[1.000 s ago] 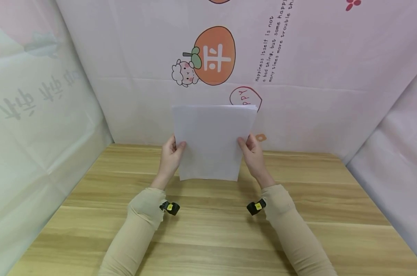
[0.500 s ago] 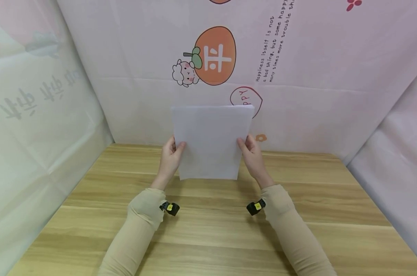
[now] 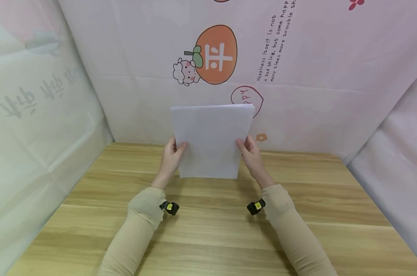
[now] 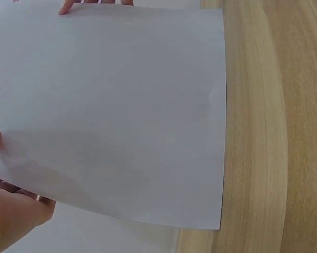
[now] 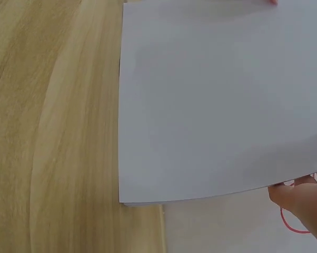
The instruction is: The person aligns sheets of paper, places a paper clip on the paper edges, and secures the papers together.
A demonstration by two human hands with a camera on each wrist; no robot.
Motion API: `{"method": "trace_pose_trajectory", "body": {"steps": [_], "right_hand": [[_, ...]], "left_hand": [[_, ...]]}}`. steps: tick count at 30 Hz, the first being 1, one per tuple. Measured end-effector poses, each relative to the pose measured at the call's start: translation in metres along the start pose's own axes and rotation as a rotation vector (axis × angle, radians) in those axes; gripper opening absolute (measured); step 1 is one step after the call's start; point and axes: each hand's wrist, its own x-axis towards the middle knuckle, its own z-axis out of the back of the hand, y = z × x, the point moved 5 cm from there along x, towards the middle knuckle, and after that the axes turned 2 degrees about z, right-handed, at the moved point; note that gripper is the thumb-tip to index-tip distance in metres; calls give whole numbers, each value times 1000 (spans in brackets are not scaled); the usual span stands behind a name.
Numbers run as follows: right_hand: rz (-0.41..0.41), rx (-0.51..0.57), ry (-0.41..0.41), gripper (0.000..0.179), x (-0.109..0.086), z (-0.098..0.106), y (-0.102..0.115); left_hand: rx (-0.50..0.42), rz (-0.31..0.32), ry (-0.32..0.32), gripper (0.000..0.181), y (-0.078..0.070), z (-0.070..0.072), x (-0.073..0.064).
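A stack of thin white paper sheets with straight sides point(image 3: 211, 142) is held up in front of the person, taller than it is wide. It is by the far edge of the pale brown wooden bench point(image 3: 208, 234), between the two far corners. I cannot tell if the bottom of the stack touches the wood. At the top, a few sheets stick out a little, so the edges do not quite match.

The left hand point(image 3: 170, 158) has its grip on the left side of the stack, and the right hand point(image 3: 253, 156) has its grip on the right side. Each thumb is on the front of the paper, and the other fingers go behind it.

Both arms come in from the near edge of the bench. They wear a beige left sleeve point(image 3: 134, 234) and a beige right sleeve point(image 3: 294, 234). A small black box with a yellow patch is at each wrist, one on the left point(image 3: 173, 209) and one on the right point(image 3: 252, 209).

Past the far edge hangs a pinkish white cloth point(image 3: 135, 57). It shows a round orange fruit point(image 3: 230, 44), a little white sheep point(image 3: 178, 73) beside it, and a small orange flower point(image 3: 257, 138) lower down.
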Motion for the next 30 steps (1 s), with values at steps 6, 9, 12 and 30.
{"method": "trace_pose_trajectory", "body": {"steps": [6,9,12,30], "right_hand": [[-24,-5,46,46,1,0,-7],[-73,-37,79,48,-2,-3,0],[-117,-66,105,49,-5,-4,5],[-184,-133,174,48,-3,-2,-28]], "left_hand": [[43,47,36,44,-3,0,-2],[56,62,54,44,0,-1,-2],[82,61,65,44,9,1,2],[168,172,193,59,29,4,-1]]}}
